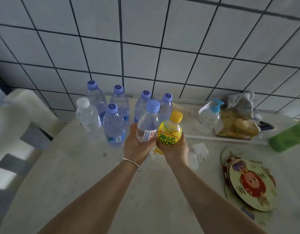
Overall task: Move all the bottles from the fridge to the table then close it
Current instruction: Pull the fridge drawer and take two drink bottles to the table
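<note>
Left hand [137, 146] grip around clear purple-capped bottle [148, 122], right hand [175, 147] grip around yellow bottle [170, 130], five purple-capped bottles [113, 125] and one white-capped bottle [87, 115] upright on surface [78, 174].

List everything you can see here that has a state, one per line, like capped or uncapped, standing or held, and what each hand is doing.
Left hand: grips the clear water bottle, capped, held above the table.
Right hand: grips the yellow drink bottle, capped, held.
Five blue-capped water bottles: upright on table, capped.
White-capped bottle: upright, capped.
Pump bottle: upright by the wall.
Round cartoon boards: lying flat, stacked.
Fridge: not in view.
</note>
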Motion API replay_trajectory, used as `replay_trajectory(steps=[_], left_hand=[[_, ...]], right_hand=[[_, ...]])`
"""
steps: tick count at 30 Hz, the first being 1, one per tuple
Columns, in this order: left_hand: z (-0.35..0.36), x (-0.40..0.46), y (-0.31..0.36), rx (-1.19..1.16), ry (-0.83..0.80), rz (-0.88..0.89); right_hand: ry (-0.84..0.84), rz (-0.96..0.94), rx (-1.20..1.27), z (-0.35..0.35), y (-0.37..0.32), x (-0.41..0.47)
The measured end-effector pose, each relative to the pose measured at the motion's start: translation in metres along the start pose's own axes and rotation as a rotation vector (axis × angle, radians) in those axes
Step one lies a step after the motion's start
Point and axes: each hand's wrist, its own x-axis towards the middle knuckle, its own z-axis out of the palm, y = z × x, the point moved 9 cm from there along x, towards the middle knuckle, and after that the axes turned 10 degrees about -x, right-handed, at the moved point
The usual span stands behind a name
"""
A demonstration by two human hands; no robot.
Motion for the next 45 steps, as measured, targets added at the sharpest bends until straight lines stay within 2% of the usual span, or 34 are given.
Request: replay_trajectory(steps=[9, 16, 21, 28, 34, 37, 45], left_hand=[[0.008, 0.043, -0.025, -0.071, 0.036, 0.113], [0.009, 0.046, -0.036, -0.076, 0.001, 0.064], [0.014, 0.043, -0.033, -0.004, -0.062, -0.016], [0.007, 0.029, -0.02, 0.153, -0.113, 0.032], [-0.023, -0.009, -0.009, 0.259, 0.014, -0.089], [-0.038, -0.047, 0.009, 0.246, 0.025, -0.105], [-0.075, -0.188, 0.062, 0.183, 0.027, -0.004]], right_hand=[[0.026, -0.042, 0.027, 0.021, 0.005, 0.04], [0.03, -0.063, -0.001, 0.026, 0.008, 0.033], [-0.008, -0.067, -0.009, 0.026, 0.006, 0.028], [-0.067, -0.067, -0.1, 0.026, 0.012, 0.022], [-0.071, -0.046, -0.161, -0.002, 0.017, -0.014], [-0.066, -0.042, -0.171, -0.023, 0.021, -0.047], [-0.02, -0.194, -0.068, -0.074, 0.017, -0.171]])
